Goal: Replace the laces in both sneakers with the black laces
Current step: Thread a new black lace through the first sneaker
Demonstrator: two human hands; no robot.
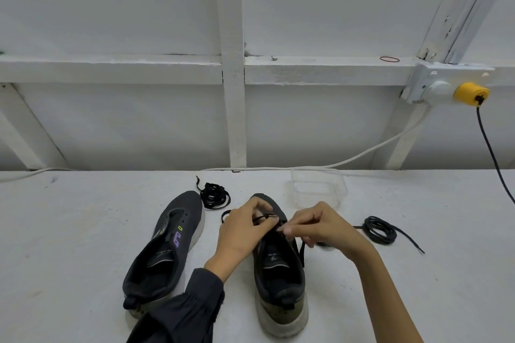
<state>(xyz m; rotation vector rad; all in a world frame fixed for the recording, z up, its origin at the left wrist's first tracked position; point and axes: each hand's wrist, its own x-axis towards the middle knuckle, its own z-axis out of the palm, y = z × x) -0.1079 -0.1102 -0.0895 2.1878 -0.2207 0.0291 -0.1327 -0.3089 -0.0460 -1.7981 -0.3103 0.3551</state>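
Note:
Two dark grey sneakers stand on the white table, toes pointing away from me. The left sneaker (164, 248) has bare eyelets and no lace. Over the right sneaker (281, 273) my left hand (242, 228) pinches a black lace (301, 253) near its tip above the eyelets. My right hand (320, 224) pinches the same lace close by, just to the right. One lace end hangs down the shoe's right side. A flat black lace bundle (213, 193) lies behind the left sneaker. A coiled round dark lace (380, 230) lies right of my hands.
A clear plastic tub (317, 188) stands behind the right sneaker near the wall. A white cable (362, 154) runs along the table's back edge. A yellow plug (471, 93) with a black cord (493, 159) hangs at the far right.

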